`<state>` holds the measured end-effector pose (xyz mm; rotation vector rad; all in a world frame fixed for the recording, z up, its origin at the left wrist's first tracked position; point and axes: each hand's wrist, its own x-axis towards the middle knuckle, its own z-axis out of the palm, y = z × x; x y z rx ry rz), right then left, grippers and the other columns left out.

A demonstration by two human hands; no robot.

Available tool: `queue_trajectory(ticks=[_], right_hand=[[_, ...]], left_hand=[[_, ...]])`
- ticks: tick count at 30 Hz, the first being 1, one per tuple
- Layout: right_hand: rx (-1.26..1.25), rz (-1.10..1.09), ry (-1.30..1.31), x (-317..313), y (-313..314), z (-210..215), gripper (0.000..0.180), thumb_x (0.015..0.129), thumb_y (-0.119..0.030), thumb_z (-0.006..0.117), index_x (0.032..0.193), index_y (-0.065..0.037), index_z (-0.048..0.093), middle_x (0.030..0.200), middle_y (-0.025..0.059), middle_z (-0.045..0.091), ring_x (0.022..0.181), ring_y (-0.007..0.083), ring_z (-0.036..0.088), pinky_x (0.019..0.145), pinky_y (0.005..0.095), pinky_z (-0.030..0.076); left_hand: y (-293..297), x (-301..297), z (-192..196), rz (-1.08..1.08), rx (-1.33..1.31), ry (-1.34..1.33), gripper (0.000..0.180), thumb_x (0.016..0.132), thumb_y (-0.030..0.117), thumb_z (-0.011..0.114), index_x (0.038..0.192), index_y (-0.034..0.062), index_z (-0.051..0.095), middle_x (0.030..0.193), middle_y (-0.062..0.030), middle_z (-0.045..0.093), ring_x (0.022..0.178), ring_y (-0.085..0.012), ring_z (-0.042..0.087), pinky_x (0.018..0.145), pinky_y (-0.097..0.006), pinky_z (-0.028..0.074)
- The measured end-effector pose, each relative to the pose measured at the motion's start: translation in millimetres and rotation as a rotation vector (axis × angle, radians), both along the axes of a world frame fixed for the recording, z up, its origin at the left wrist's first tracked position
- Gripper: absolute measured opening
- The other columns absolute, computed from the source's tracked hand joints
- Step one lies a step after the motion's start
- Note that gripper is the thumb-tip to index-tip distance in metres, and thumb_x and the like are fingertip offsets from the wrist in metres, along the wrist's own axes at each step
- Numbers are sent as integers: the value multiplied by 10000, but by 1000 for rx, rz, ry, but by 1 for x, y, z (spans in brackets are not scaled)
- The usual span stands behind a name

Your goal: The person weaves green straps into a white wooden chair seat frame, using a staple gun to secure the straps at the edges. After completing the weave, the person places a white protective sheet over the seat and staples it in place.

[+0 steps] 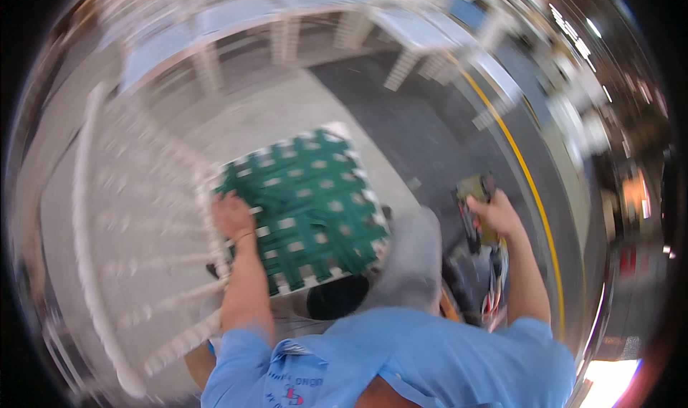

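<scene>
Two hands work well apart, one on each side of the body. The left hand (231,214) rests on the left edge of a seat frame (309,211) laced with green straps, fingers curled over the white rim and pressing it; how tightly they close is blurred. The right hand (496,213) is wrapped shut around a tool (474,207), a dark and olive body that looks like a stapler or a driver, though motion blur hides its nose.

From the tool, the seat lies at about nine o'clock, across the bent knee in grey trousers (412,265). The seat itself sits just ahead of the torso, toward twelve o'clock from the blue shirt (401,358), tilted so its long diagonal runs from seven toward one o'clock. The left hand is touching it; the right hand is clearly farther off, with the knee between.

Beyond the left hand, at nine to ten o'clock, stands a white spindle chair back (136,214), its rails curving down toward seven. A yellow line (530,186) on the dark floor (408,136) sweeps past the tool at three o'clock.
</scene>
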<state>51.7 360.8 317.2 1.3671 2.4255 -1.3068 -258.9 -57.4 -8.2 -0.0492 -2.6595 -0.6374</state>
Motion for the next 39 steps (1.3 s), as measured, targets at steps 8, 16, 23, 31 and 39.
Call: queue_trajectory(ticks=[8, 16, 23, 31, 39], right_hand=[[214, -491, -297, 193, 14, 29, 386, 884, -305, 804, 1117, -36, 656, 900, 96, 699, 627, 179, 653, 531, 344, 515], [-636, -559, 135, 233, 69, -101, 413, 919, -432, 774, 1066, -69, 642, 843, 72, 648, 564, 232, 632, 491, 384, 526], [-255, -432, -201, 243, 93, -145, 400, 920, -368, 786, 1052, -3, 691, 844, 38, 672, 678, 205, 641, 600, 397, 553], [394, -206, 38, 229, 113, -123, 273, 942, -229, 739, 1090, -2, 707, 846, 42, 688, 709, 131, 625, 601, 275, 483], [92, 15, 204, 123, 64, -126, 302, 971, -218, 712, 1189, -13, 678, 954, 25, 688, 803, 96, 618, 676, 255, 489]], left_hand=[[12, 24, 57, -157, 387, -98, 309, 1017, 220, 560, 1179, 18, 729, 1245, -170, 699, 1117, -305, 670, 968, -432, 517], [31, 217, 84, -352, 1054, -1481, 377, 1038, 345, 613, 1239, 27, 629, 991, -104, 734, 829, -212, 715, 742, -350, 579], [-6, 222, 68, 218, 1413, -1752, 786, 992, 351, 660, 1570, 48, 223, 1480, -229, 453, 1264, -473, 530, 1019, -624, 482], [17, 228, 52, 313, 1704, -1499, 308, 970, 254, 656, 1200, 57, 600, 1179, -136, 612, 1111, -409, 632, 1000, -595, 457], [7, 210, 18, 350, 1891, -1167, 216, 982, 116, 609, 1157, -8, 578, 1051, -194, 651, 951, -366, 661, 848, -575, 487]])
